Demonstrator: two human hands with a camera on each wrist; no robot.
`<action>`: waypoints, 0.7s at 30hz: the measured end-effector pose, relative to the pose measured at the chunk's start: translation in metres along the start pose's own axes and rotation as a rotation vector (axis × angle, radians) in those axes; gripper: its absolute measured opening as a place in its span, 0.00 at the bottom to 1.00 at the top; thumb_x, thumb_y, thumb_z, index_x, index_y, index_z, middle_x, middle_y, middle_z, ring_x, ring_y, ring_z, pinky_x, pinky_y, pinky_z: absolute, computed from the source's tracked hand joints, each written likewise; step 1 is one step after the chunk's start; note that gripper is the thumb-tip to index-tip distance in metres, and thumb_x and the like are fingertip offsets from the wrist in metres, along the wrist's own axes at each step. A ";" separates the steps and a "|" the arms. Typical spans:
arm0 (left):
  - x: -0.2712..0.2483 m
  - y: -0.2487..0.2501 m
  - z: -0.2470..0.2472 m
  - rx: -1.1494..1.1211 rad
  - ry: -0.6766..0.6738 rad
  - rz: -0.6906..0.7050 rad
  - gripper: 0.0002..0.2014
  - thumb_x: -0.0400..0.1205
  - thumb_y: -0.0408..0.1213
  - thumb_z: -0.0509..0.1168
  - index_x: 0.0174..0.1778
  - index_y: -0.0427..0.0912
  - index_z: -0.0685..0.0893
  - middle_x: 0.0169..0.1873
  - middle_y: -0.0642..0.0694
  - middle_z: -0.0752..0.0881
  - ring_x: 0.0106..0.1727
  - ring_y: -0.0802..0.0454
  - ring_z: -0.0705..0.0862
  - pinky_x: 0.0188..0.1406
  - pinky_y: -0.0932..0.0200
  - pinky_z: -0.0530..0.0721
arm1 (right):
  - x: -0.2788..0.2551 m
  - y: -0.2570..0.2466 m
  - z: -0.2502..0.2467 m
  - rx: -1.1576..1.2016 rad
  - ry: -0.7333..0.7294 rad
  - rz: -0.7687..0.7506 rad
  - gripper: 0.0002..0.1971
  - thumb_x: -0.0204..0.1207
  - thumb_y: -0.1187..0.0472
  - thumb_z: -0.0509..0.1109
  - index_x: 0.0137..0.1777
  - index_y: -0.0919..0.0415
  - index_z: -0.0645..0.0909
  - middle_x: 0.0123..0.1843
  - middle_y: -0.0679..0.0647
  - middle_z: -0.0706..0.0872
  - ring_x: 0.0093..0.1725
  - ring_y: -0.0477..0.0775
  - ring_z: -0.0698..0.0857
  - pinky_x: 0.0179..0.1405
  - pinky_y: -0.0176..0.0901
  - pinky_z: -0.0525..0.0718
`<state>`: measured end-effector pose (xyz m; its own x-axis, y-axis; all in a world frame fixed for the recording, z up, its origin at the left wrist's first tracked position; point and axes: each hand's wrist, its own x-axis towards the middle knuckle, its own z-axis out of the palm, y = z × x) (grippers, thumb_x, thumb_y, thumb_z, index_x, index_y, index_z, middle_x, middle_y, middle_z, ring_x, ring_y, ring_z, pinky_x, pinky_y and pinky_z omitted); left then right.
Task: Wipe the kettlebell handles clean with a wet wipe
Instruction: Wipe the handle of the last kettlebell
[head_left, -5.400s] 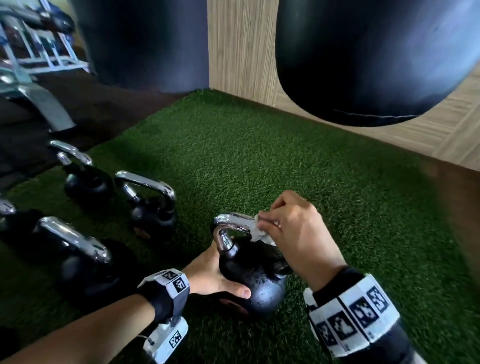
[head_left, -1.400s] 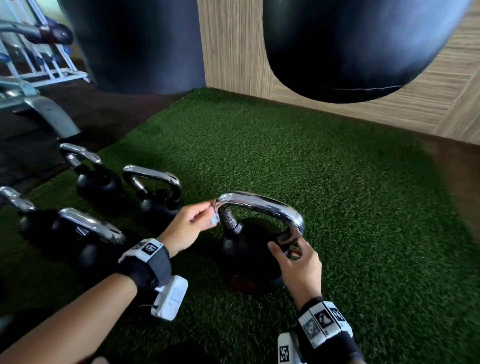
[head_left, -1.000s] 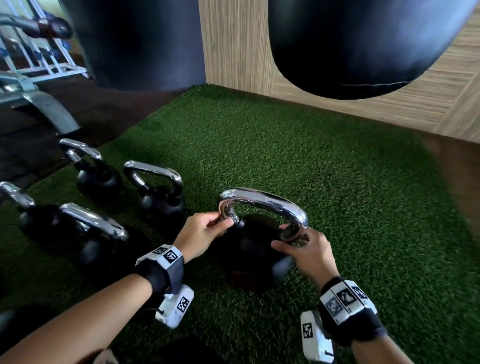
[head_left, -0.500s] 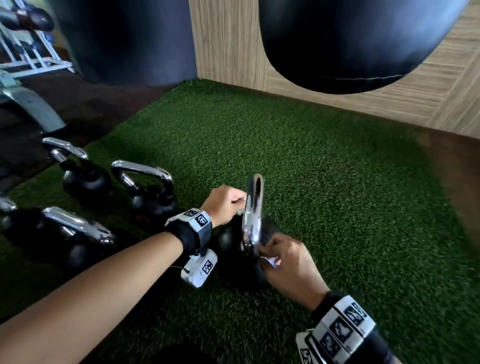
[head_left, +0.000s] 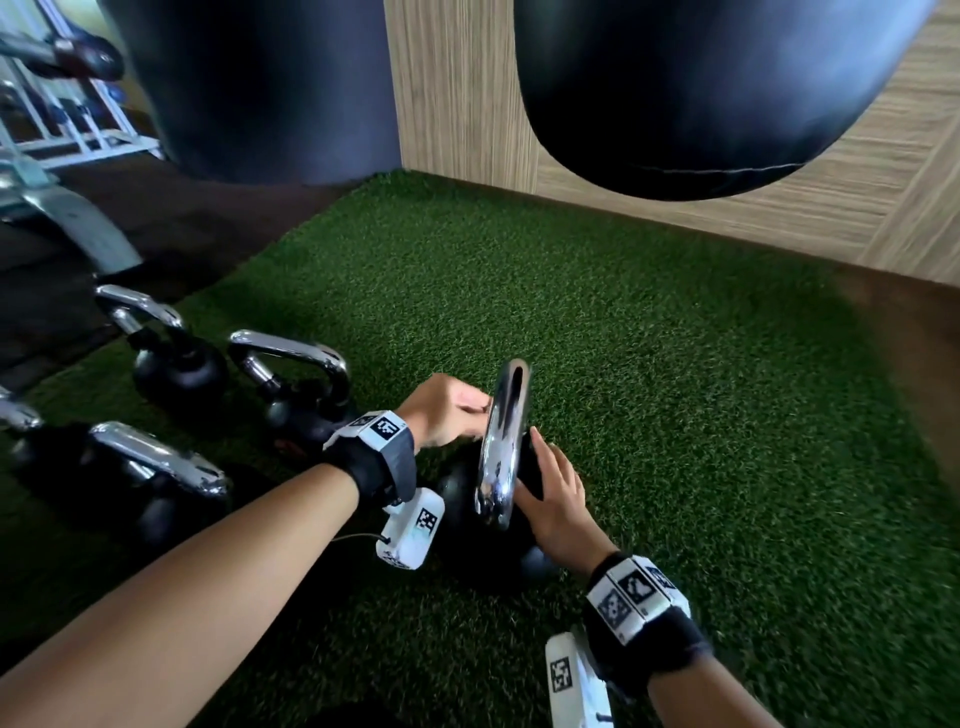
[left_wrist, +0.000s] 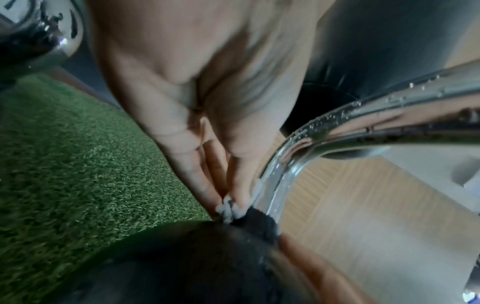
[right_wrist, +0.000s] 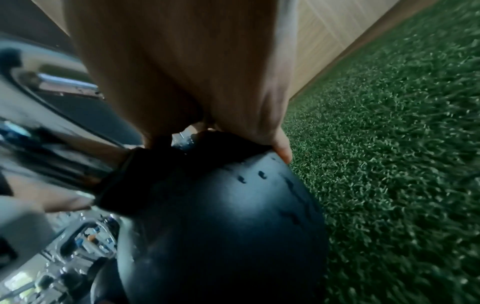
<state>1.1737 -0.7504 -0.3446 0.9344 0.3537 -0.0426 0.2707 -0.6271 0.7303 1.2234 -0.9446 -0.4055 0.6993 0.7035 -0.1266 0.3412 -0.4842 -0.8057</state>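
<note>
Bracing the black kettlebell (head_left: 470, 512) on the turf (head_left: 675, 364) with flat right hand (head_left: 553, 499), the left hand (head_left: 447, 415) pinches the wet wipe (left_wrist: 228, 207) against the chrome handle (head_left: 501, 441) base, rubbing without rolling it.

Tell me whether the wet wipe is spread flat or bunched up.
Bunched up: the wet wipe shows as a small wad pinched in the left hand.

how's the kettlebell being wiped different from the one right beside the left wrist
The kettlebell being wiped shows its chrome handle edge-on; the neighbouring kettlebell shows its handle as an open loop. The first has both hands on it, the left hand holding a wet wipe at the handle's base; the neighbour is untouched. Both have black bodies, chrome handles, and sit on green turf.
</note>
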 end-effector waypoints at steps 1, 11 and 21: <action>0.003 0.003 -0.002 -0.011 0.011 -0.011 0.08 0.80 0.32 0.76 0.53 0.42 0.94 0.49 0.44 0.95 0.42 0.57 0.91 0.44 0.67 0.86 | -0.001 0.002 0.001 0.005 0.004 -0.007 0.37 0.85 0.43 0.63 0.89 0.44 0.49 0.90 0.56 0.52 0.89 0.58 0.46 0.87 0.62 0.45; 0.007 0.002 0.001 -0.116 0.099 -0.018 0.15 0.83 0.37 0.75 0.66 0.45 0.90 0.63 0.46 0.91 0.62 0.51 0.90 0.69 0.49 0.86 | -0.002 0.004 0.003 0.031 0.026 -0.012 0.36 0.85 0.41 0.61 0.88 0.41 0.49 0.90 0.56 0.52 0.89 0.58 0.46 0.88 0.60 0.44; -0.006 0.011 -0.026 -0.447 0.057 0.106 0.19 0.81 0.30 0.75 0.53 0.64 0.93 0.53 0.57 0.94 0.57 0.57 0.93 0.55 0.67 0.89 | -0.006 0.001 0.002 -0.056 0.001 -0.033 0.36 0.87 0.44 0.60 0.89 0.43 0.45 0.89 0.57 0.52 0.88 0.58 0.47 0.87 0.56 0.45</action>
<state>1.1648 -0.7410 -0.3187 0.9338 0.3495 0.0767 0.0360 -0.3052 0.9516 1.2189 -0.9485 -0.4068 0.6875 0.7193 -0.0998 0.3988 -0.4888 -0.7759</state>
